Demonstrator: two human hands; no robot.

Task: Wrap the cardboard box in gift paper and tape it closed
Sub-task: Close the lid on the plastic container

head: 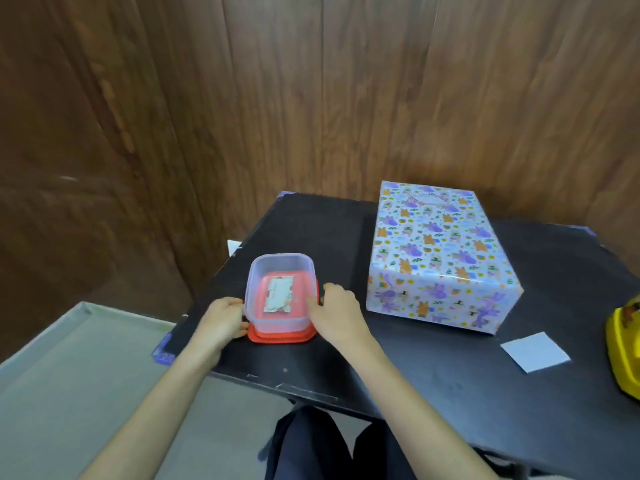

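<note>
- The fingers (317, 303) of the right hand (341, 315) curl against the right wall of a clear plastic tub (280, 292), gripping it; the thumb presses the near side.
- The left hand (223, 318) cups the tub's left wall, its fingers wrapped round the lower corner in a grip.
- Between the two sets of fingers, the tub is rounded-square, translucent and open on top, and stands on a red lid (282, 336) that shows under its base.
- Inside the tub lies a small flat white packet (278, 293) with red print; the writing is too blurred to read.
- Right of the right-hand fingers, apart from them, the box (440, 258) sits fully covered in glossy gift paper printed with purple and orange animals on white.
- Further right, nearer the person, a small white paper square (535, 352) lies flat on the matte black table (433, 386).
- A yellow object (625, 344) is cut off by the right edge.
</note>
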